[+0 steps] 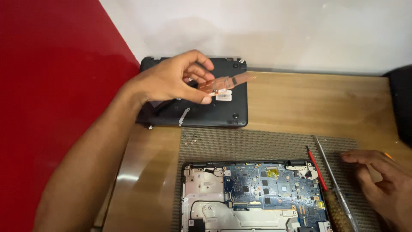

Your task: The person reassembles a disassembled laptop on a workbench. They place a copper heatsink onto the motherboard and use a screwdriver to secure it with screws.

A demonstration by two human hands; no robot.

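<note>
Fingers of the left hand [171, 79] pinch a flat copper heat plate [223, 83], lifted clear at eleven o'clock above the opened laptop's blue circuit board [274, 187]; right hand [382, 180] rests empty, fingers loose, on the grey ribbed mat [257, 144] beside two screwdrivers [328, 180].

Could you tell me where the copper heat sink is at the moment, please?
In the head view, the copper heat sink is pinched in the left hand, raised over the black bottom cover at the back of the wooden table.
</note>
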